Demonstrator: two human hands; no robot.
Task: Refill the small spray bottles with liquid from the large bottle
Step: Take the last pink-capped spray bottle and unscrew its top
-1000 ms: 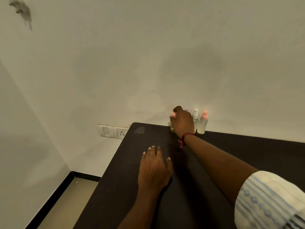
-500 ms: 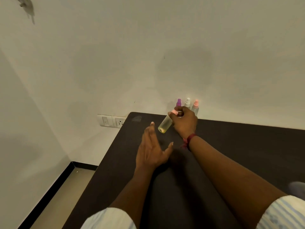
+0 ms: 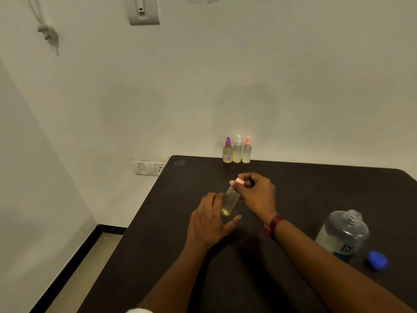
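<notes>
My right hand (image 3: pixel 255 193) pinches the pink cap of a small spray bottle (image 3: pixel 230 199) with yellowish liquid, holding it tilted above the dark table (image 3: pixel 316 188). Beside the bottle's lower body is my left hand (image 3: pixel 209 220), its fingers relaxed and close to or just touching the bottle. Three more small spray bottles stand in a row at the table's back edge against the wall: purple-capped (image 3: pixel 228 150), white-capped (image 3: pixel 237 149) and pink-capped (image 3: pixel 247 150). The large clear bottle (image 3: pixel 344 233) stands uncapped at the right. Its blue cap (image 3: pixel 377 262) lies beside it.
The table's left edge drops to a beige floor (image 3: pixel 74 279). A wall socket and switch (image 3: pixel 149 167) sit on the wall just left of the table corner. Another switch plate (image 3: pixel 143 10) is high on the wall.
My right hand picked the pink-capped bottle from the row and brought it toward me over the table. My left hand rose off the table and came up beside the bottle. The view tilted, showing the large bottle.
</notes>
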